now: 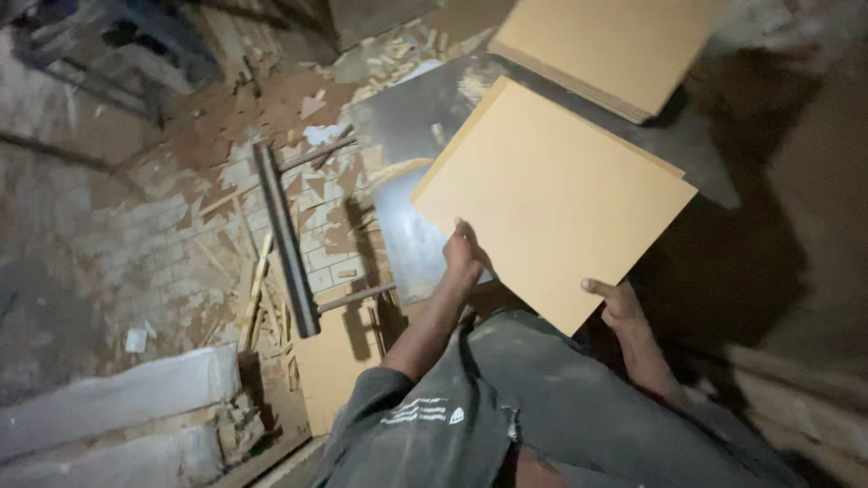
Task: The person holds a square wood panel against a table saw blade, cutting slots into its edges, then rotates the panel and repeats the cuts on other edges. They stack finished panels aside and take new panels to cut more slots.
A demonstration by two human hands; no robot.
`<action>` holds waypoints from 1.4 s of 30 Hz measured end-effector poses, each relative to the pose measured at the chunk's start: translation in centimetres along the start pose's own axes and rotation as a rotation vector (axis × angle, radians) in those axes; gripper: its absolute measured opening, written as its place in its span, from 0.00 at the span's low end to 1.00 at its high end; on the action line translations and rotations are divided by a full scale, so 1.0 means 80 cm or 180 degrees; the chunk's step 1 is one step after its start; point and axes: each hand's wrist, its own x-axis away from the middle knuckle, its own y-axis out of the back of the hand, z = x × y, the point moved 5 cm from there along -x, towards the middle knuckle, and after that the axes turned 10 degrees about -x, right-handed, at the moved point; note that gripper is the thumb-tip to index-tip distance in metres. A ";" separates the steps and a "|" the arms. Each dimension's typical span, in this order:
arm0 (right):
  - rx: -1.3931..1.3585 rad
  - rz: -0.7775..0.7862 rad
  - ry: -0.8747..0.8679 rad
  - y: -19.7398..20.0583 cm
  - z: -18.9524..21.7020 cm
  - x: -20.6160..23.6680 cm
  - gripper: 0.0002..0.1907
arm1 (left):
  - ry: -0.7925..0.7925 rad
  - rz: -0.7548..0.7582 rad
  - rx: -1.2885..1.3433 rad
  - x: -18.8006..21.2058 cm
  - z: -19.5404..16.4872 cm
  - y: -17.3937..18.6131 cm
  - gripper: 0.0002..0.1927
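Observation:
I hold a square tan board (551,194) tilted in front of me with both hands. My left hand (463,262) grips its near left edge, thumb on top. My right hand (619,303) supports the near lower corner, fingers under the edge. Beyond it, a stack of similar tan boards (606,45) lies on a dark sheet (411,117). My dark grey trousers (542,407) fill the bottom of the view.
A brick floor (145,235) strewn with wood scraps and sawdust lies to the left. A long dark metal bar (285,239) rests across it. Pale concrete blocks (108,402) sit at the lower left. Another tan board (330,361) lies on the floor by my leg.

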 end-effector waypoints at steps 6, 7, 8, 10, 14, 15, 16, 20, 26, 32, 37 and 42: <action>0.0755 0.0785 0.0245 -0.096 -0.030 -0.009 0.35 | -0.0858 -0.0513 0.0755 0.019 -0.095 0.087 0.26; 0.0815 0.0956 0.0355 -0.115 -0.034 -0.017 0.35 | -0.1187 -0.0487 0.0699 0.023 -0.122 0.098 0.26; 0.0753 0.0814 0.0461 -0.128 -0.028 -0.027 0.36 | -0.1551 -0.0507 0.0592 0.029 -0.148 0.109 0.26; 0.0635 0.0514 0.0676 -0.146 -0.009 -0.048 0.37 | -0.2253 -0.0560 0.0353 0.040 -0.196 0.133 0.27; 0.1536 0.0331 0.1504 -0.185 0.049 -0.068 0.48 | -0.3028 -0.0088 0.0464 0.054 -0.242 0.177 0.19; 0.2176 0.0270 0.1529 -0.198 0.054 -0.073 0.45 | -0.2894 -0.0055 0.0515 0.051 -0.241 0.188 0.27; 0.2817 0.0195 0.1539 -0.211 0.052 -0.076 0.43 | -0.2744 -0.0024 0.0556 0.049 -0.237 0.196 0.37; 0.2924 0.0825 0.2591 -0.282 0.039 -0.079 0.40 | -0.3648 0.0066 0.0108 0.063 -0.231 0.208 0.22; 0.4196 0.1336 0.3703 -0.333 0.059 -0.071 0.18 | -0.3250 0.0386 -0.0128 0.079 -0.212 0.206 0.10; 0.3369 0.0000 0.1979 -0.300 0.043 -0.096 0.15 | -0.3296 -0.0234 -0.1177 0.086 -0.197 0.207 0.24; 0.4621 0.0707 0.3210 -0.290 0.028 -0.066 0.06 | -0.3102 -0.0678 -0.2300 0.073 -0.158 0.216 0.21; 0.2847 0.0583 0.2372 -0.273 0.020 -0.070 0.12 | -0.2953 -0.0682 -0.2888 0.078 -0.131 0.215 0.26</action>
